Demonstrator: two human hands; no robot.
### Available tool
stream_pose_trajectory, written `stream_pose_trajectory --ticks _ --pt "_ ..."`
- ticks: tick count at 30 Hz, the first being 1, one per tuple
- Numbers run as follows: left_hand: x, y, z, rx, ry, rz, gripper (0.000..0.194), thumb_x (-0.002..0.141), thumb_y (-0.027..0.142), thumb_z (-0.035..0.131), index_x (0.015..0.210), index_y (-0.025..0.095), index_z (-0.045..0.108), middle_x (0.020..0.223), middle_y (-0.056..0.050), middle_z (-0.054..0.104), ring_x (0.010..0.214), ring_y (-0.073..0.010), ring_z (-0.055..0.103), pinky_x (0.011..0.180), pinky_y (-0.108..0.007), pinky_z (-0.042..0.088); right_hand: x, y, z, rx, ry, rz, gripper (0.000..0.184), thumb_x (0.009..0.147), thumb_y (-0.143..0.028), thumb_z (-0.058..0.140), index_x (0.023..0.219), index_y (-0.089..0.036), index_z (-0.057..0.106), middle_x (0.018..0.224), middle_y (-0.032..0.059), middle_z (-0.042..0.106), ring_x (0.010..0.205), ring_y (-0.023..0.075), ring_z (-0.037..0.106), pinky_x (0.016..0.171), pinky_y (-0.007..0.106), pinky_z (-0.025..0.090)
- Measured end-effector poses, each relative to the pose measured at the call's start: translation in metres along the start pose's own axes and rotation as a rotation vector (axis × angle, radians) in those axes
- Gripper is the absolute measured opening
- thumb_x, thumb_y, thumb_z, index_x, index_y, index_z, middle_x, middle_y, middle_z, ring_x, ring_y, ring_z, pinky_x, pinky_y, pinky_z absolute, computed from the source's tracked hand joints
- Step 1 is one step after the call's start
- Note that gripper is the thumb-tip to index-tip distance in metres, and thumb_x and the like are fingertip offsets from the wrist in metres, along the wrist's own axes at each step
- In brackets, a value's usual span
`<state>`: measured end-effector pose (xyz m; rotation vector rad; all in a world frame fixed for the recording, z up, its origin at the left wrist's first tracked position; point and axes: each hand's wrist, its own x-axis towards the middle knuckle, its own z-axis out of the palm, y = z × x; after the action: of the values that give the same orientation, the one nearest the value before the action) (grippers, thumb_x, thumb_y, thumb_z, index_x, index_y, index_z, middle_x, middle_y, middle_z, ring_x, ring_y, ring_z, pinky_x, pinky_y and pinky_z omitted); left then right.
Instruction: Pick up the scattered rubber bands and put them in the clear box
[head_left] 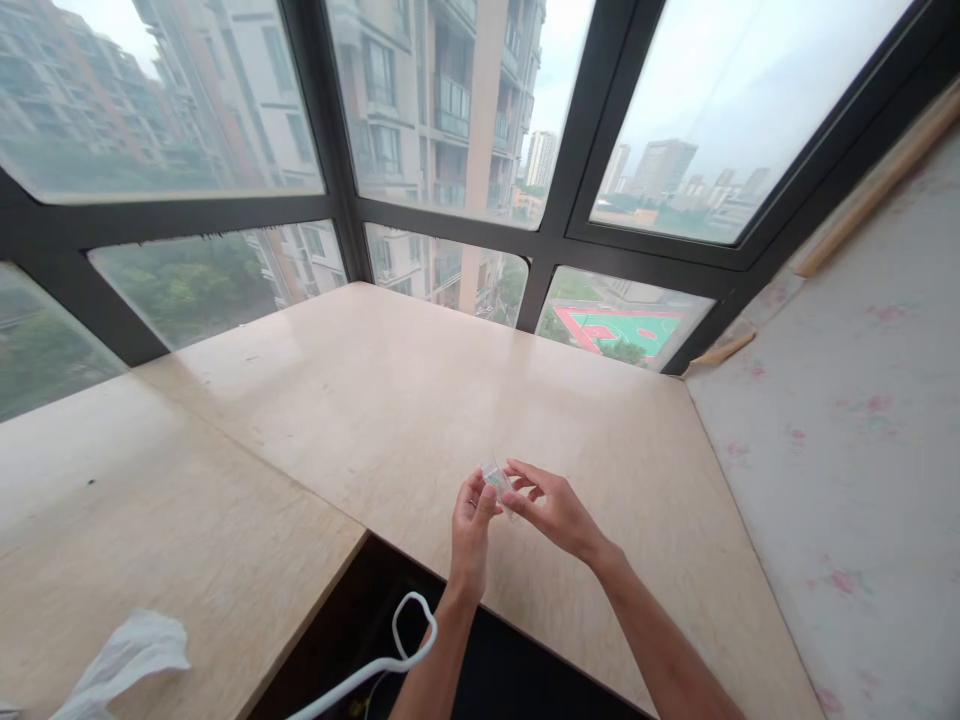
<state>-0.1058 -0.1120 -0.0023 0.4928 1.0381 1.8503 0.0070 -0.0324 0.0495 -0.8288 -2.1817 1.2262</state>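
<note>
At the far left, a crumpled white tissue [142,645] lay on the near part of the pale wooden surface [405,400]. To its right, a white cable [360,675] rose and looped in front of the dark opening below the surface's edge, its loop just beside my left forearm.

Next came my left hand [471,530], pointing away from me, a ring on one finger. Its grip was closed on a small, clear plastic packet [492,477], pinched between thumb and fingers. The packet was between my two hands, above the surface near its front edge: at the fingertips of my left grip, toward its right. Its long axis seemed to slant from upper left, far from me, to lower right, nearer me. What it contained was too small to tell.

My right hand [556,508] came in from the right, fingers curved leftward. The packet lay directly left of this grip, thumb beside its lower part and forefinger near its upper end; I could not tell whether they had clamped on it. Both hands were close to the packet, the left nearer.

Farthest right stood a wall with floral wallpaper [855,450].
</note>
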Motion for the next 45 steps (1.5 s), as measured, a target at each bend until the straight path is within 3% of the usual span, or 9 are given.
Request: stream_pose_trajectory --ticks 6,9,13,23,31,35,39,45 --pt "0.006 -0.009 -0.003 -0.053 0.0 -0.025 0.039 0.083 0.047 0.063 0.107 0.016 0.064 0.103 -0.009 0.069 0.092 -0.0223 0.064 0.079 -0.03 0.045 -0.005 0.003 -0.001 -0.023 -0.026 0.052 0.053 0.082 -0.043 0.067 0.127 -0.018 0.059 0.124 0.0136 0.063 0.099 0.0255 0.067 0.073 0.037 0.058" --pt "0.008 -0.018 -0.001 -0.028 0.005 -0.009 0.037 0.086 0.046 0.06 0.108 0.017 0.063 0.105 -0.009 0.068 0.095 -0.0219 0.063 0.08 -0.029 0.045 -0.005 0.011 0.0 -0.041 -0.018 0.06 0.052 0.082 -0.039 0.066 0.129 -0.019 0.058 0.125 0.0131 0.063 0.102 0.0271 0.066 0.073 0.038 0.059" --pt "0.013 -0.024 -0.002 -0.022 -0.082 -0.015 0.036 0.085 0.042 0.062 0.11 0.016 0.062 0.109 -0.009 0.067 0.103 -0.0233 0.061 0.089 -0.031 0.043 -0.001 0.017 0.001 -0.104 0.007 0.039 0.055 0.081 -0.037 0.067 0.132 -0.02 0.055 0.126 0.0124 0.062 0.108 0.0292 0.063 0.08 0.042 0.057" --pt "0.015 -0.021 -0.009 -0.088 -0.173 -0.045 0.041 0.082 0.038 0.068 0.117 0.017 0.063 0.113 -0.011 0.067 0.112 -0.0259 0.059 0.101 -0.037 0.039 0.004 0.019 -0.003 -0.041 -0.032 0.047 0.056 0.077 -0.033 0.069 0.13 -0.02 0.057 0.122 0.0095 0.066 0.104 0.0286 0.065 0.081 0.041 0.056" --pt "0.013 -0.017 -0.007 -0.164 -0.205 -0.084 0.039 0.083 0.036 0.067 0.115 0.014 0.065 0.116 -0.014 0.066 0.114 -0.0285 0.057 0.1 -0.04 0.04 0.011 -0.001 -0.008 -0.073 -0.109 -0.032 0.029 0.077 -0.025 0.066 0.105 -0.026 0.072 0.097 -0.0003 0.073 0.088 0.0216 0.067 0.073 0.031 0.055" --pt "0.016 -0.013 -0.008 -0.16 -0.204 -0.129 0.038 0.082 0.037 0.068 0.113 0.014 0.066 0.114 -0.014 0.067 0.113 -0.0294 0.058 0.099 -0.04 0.041 0.017 0.005 -0.013 0.016 -0.158 0.005 0.029 0.078 -0.026 0.064 0.104 -0.024 0.074 0.101 0.0004 0.073 0.09 0.0223 0.067 0.071 0.03 0.055" --pt "0.019 -0.013 -0.015 -0.232 -0.225 -0.187 0.039 0.083 0.04 0.067 0.111 0.013 0.068 0.116 -0.015 0.066 0.116 -0.0304 0.056 0.103 -0.042 0.038 0.02 0.02 -0.02 0.157 -0.149 0.135 0.04 0.075 -0.034 0.069 0.113 -0.021 0.071 0.117 0.0069 0.069 0.098 0.027 0.066 0.079 0.039 0.056" --pt "0.021 -0.012 -0.023 -0.385 -0.183 -0.33 0.043 0.091 0.045 0.053 0.116 0.012 0.064 0.118 -0.014 0.066 0.118 -0.0296 0.055 0.105 -0.045 0.036 0.016 0.031 -0.028 0.538 -0.186 0.259 0.051 0.071 -0.04 0.077 0.117 -0.021 0.066 0.112 0.0097 0.07 0.107 0.0281 0.064 0.09 0.044 0.052"
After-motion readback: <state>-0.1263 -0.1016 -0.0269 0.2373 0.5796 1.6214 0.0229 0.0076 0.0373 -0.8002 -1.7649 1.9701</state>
